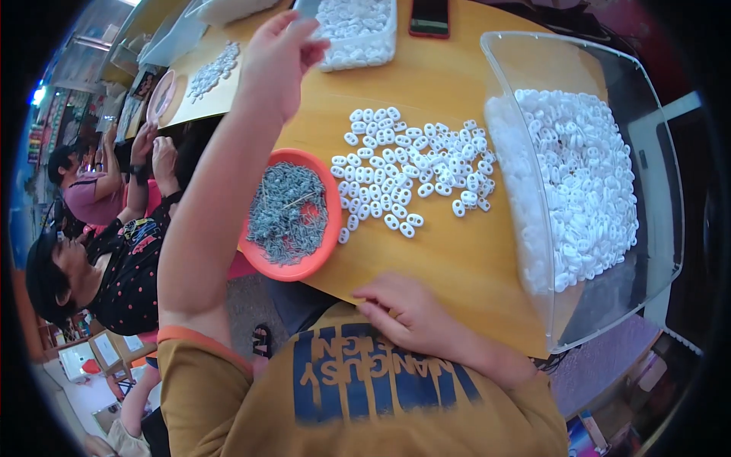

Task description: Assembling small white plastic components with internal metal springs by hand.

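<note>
My left arm stretches across the bowl. My left hand (283, 57), fingers bent and apart with nothing visible in them, is beside the white tub (358, 59) heaped with small white pieces. Low at the table's near edge, my right hand (403, 312) has its thumb and forefinger drawn together; whatever lies between them is too small to make out. Between my hands, loose white oval plastic pieces with two holes (392, 175) are spread on the table. An orange-red bowl (333, 228) holds many thin grey metal pins (285, 217).
A big clear plastic bin (544, 244) full of white pieces stands tilted at the right. A phone (430, 18) lies at the far edge of the yellow table (449, 259). On the left, people (126, 251) sit by another table with white pieces (215, 72) and a pink-rimmed basin (161, 99).
</note>
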`<control>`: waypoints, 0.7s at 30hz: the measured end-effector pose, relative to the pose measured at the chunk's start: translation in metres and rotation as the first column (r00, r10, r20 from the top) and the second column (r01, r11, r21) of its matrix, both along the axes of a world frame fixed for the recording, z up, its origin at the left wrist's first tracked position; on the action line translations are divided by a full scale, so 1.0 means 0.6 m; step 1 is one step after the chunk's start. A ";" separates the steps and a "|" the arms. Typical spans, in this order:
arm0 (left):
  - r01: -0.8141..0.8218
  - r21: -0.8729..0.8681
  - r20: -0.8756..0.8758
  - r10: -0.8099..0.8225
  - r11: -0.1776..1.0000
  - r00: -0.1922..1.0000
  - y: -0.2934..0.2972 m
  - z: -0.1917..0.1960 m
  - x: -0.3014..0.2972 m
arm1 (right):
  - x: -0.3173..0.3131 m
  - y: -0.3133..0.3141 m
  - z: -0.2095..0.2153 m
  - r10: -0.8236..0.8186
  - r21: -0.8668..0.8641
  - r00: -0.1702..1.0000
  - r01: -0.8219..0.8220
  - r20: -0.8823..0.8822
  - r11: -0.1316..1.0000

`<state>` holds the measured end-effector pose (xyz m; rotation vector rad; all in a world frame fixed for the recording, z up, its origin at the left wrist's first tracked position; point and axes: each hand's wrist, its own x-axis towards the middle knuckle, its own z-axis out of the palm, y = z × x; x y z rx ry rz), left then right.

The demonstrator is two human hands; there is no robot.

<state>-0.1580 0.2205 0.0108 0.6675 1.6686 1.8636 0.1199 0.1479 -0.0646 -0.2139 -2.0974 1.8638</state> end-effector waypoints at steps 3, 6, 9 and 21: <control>0.249 -0.270 -0.091 -0.282 0.930 0.955 -0.040 -0.034 0.094 | 0.004 -0.006 -0.007 0.108 -0.004 0.994 -0.108 -0.010 0.994; 0.309 -0.434 -0.538 -0.518 0.847 0.665 -0.086 -0.093 0.177 | 0.004 -0.014 -0.011 0.275 -0.095 0.961 -0.277 -0.029 0.956; 0.393 -0.460 -0.622 -0.605 0.796 0.497 -0.086 -0.102 0.229 | 0.007 -0.019 -0.016 0.255 -0.058 0.967 -0.256 -0.029 0.965; 0.255 -0.533 -0.791 -0.582 0.807 0.187 -0.065 -0.135 0.264 | 0.011 -0.019 -0.018 0.224 -0.035 0.974 -0.223 0.018 0.974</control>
